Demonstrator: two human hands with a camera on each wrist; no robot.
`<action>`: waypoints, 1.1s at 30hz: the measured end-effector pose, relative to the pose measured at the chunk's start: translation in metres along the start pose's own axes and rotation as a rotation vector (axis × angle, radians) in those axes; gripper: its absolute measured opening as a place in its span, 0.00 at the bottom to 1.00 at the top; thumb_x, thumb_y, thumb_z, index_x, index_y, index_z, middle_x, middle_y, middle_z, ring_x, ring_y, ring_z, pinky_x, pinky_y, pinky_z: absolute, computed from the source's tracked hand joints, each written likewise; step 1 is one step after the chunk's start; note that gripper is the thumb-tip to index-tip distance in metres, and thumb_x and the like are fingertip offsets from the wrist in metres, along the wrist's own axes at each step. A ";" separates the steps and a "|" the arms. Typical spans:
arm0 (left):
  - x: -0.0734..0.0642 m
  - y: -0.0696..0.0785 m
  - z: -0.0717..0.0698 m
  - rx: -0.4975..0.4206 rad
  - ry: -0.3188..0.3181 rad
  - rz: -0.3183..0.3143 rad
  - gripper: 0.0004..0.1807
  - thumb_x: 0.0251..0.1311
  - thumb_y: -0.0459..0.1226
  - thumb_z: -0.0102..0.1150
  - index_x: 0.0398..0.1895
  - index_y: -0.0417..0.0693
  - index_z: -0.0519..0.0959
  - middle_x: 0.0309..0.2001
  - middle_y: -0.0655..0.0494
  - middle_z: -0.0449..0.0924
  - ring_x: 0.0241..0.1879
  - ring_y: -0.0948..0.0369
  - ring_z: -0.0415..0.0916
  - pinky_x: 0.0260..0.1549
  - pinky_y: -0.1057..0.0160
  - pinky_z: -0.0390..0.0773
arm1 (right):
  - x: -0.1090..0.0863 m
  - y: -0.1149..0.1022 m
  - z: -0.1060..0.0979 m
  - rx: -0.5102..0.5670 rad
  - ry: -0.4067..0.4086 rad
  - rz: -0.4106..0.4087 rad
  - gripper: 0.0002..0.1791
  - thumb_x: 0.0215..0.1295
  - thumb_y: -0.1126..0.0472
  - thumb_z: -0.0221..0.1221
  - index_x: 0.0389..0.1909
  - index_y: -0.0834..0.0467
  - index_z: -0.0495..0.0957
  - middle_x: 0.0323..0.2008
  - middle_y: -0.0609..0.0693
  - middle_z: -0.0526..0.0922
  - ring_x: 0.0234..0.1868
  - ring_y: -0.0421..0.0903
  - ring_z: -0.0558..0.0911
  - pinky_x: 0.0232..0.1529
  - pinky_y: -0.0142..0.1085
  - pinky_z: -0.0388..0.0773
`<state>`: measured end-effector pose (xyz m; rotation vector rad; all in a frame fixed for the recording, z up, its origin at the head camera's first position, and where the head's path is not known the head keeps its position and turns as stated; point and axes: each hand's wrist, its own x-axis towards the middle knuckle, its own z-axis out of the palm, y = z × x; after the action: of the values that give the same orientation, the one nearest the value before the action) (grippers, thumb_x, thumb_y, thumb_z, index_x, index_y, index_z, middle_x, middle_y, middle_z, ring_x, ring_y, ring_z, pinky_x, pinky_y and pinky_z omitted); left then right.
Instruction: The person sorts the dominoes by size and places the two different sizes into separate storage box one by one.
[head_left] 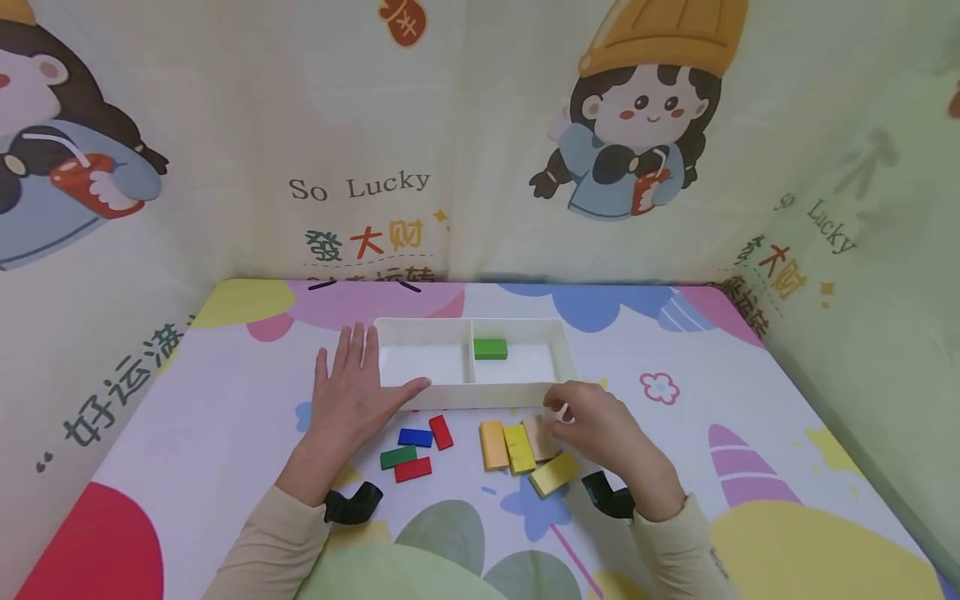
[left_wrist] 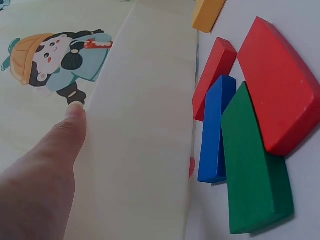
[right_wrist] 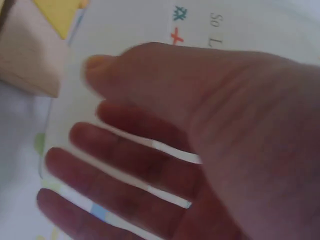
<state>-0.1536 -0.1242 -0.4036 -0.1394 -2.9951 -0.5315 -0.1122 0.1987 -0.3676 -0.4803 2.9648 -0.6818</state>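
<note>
A white two-compartment tray stands before me, a bright green block in its right compartment. My left hand lies at the tray's left front corner, fingers straight, thumb spread along the front wall. Near the right front corner, my right hand is empty, its fingers loosely bent; the right wrist view shows thumb and fingers apart. Just left of it are a plain wooden block, an orange block, a yellow block and another yellow block.
In front of the tray's left half lie a blue block, a dark green block, a red block and a smaller-looking red block. A patterned cloth covers the table; printed curtains hang behind and beside it.
</note>
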 end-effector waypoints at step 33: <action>0.002 0.000 0.003 -0.060 -0.030 -0.021 0.65 0.52 0.73 0.52 0.79 0.39 0.41 0.80 0.38 0.41 0.79 0.40 0.36 0.73 0.31 0.37 | 0.005 -0.016 0.023 -0.152 -0.197 0.023 0.18 0.54 0.61 0.69 0.47 0.52 0.79 0.40 0.47 0.76 0.31 0.41 0.73 0.33 0.35 0.76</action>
<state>-0.1558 -0.1228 -0.4057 -0.1214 -3.0139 -0.6274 -0.1091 0.1736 -0.3815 -0.4905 2.8422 -0.3835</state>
